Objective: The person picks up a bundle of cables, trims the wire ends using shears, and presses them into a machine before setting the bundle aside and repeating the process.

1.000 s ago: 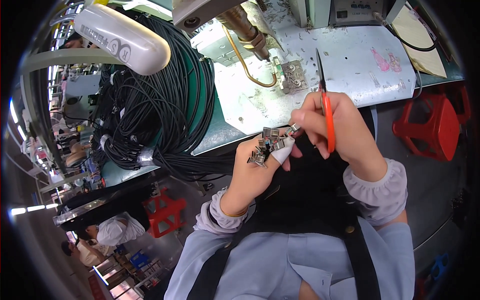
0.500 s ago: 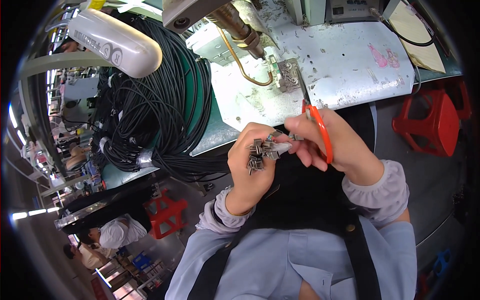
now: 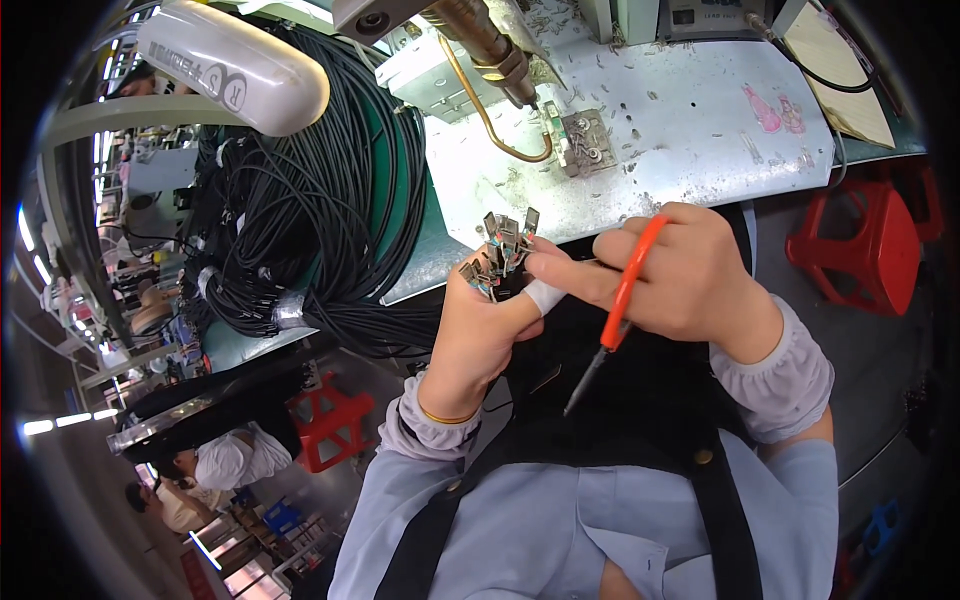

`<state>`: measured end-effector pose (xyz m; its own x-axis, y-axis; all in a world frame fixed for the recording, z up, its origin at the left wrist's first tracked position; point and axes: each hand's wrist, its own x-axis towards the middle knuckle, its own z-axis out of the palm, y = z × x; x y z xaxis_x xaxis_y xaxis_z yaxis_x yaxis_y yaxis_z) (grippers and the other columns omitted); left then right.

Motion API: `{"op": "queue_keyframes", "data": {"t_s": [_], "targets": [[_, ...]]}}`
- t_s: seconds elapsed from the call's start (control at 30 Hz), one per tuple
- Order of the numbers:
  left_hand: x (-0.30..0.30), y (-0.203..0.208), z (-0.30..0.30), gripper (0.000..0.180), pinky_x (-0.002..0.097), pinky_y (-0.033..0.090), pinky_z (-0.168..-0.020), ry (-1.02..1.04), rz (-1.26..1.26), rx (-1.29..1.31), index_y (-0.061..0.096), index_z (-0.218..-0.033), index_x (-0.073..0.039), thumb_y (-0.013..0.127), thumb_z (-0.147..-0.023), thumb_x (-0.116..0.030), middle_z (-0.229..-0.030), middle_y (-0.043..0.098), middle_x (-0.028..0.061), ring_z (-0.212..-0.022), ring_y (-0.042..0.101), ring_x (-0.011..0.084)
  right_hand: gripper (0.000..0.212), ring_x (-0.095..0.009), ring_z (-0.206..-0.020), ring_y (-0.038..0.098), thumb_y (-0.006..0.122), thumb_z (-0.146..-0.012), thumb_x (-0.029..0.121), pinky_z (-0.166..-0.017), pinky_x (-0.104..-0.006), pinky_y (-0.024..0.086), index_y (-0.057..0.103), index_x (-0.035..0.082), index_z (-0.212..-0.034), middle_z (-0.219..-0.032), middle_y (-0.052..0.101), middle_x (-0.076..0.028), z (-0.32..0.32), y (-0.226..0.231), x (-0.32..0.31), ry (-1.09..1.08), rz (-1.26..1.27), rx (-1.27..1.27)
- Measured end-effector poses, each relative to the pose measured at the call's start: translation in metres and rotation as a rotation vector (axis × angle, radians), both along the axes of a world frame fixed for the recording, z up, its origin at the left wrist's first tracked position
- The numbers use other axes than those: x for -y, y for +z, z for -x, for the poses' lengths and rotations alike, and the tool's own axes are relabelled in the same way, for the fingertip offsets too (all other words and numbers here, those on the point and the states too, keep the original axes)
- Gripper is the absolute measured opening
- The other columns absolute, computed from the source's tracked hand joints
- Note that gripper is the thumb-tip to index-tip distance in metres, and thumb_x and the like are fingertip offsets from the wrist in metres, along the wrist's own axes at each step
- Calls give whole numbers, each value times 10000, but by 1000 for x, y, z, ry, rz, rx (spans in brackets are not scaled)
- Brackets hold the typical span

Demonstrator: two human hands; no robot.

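My left hand (image 3: 470, 335) is closed around a bunch of cable ends with metal connectors (image 3: 508, 245), which stick up above the fist with short coloured wires showing. A white wrap (image 3: 545, 295) covers a digit where the two hands meet. My right hand (image 3: 690, 270) keeps a pair of scissors (image 3: 625, 300) hooked by the orange handles, blades pointing down toward my apron. Its outstretched index finger reaches the near side of the connectors; whether it pinches one is hidden.
Ahead, a metal press (image 3: 490, 60) stands over a small fixture plate (image 3: 588, 140) on a pale worktop (image 3: 680, 165) strewn with metal bits. Coiled black cables (image 3: 310, 180) fill the left side. A white cylinder (image 3: 240, 70) hangs at upper left. Red stools (image 3: 865, 250) stand right and lower left.
The scissors have swung from blades pointing away to blades pointing toward me. My left hand has turned, so the connectors now stand upward and lie farther from me.
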<state>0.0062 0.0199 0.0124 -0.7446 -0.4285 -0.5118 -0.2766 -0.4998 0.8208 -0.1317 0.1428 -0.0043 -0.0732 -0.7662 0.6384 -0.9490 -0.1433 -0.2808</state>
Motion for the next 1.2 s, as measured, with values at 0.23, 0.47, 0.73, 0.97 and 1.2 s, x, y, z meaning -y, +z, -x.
{"op": "queue_keyframes", "data": {"t_s": [0.23, 0.47, 0.73, 0.97, 1.2], "targets": [[4, 4, 1, 153, 163, 291, -418, -50, -58, 31, 554, -860, -15, 620, -725, 11, -690, 508, -21, -506, 403, 18, 276, -69, -457, 448, 623, -592, 93, -416, -217, 304, 633, 98, -867, -596, 497, 47, -6, -17, 3, -65, 191, -42], [-9, -16, -3, 153, 189, 396, -560, -63, 754, -180, 560, -869, 8, 622, -729, 5, -729, 549, 13, -600, 496, 62, 261, -93, -506, 520, 629, -584, -34, -480, -199, 389, 586, 50, -828, -635, 549, 1, -24, -15, -3, -73, 22, 381], [-5, 2, -1, 145, 199, 434, -667, -51, 333, -98, 562, -867, 24, 611, -730, 23, -827, 591, 58, -735, 556, 104, 109, -85, -605, 574, 578, -728, -68, -527, -208, 459, 544, -26, -823, -699, 598, -70, -35, -15, -3, 16, 22, 1286], [-6, 0, -2, 157, 214, 443, -690, 52, 207, -200, 562, -876, 34, 606, -726, 46, -821, 600, 63, -757, 566, 107, 138, -108, -560, 576, 654, -691, 27, -485, -226, 442, 525, -11, -726, -647, 587, -83, -32, -10, -10, -79, -65, 969], [-15, -2, -1, 165, 226, 450, -693, 110, 393, -284, 563, -875, 34, 599, -717, 68, -822, 603, 66, -742, 569, 103, 282, -201, -438, 540, 726, -612, 188, -419, -272, 399, 502, 22, -649, -486, 509, -82, -38, -17, -9, -274, -437, 769]]}}
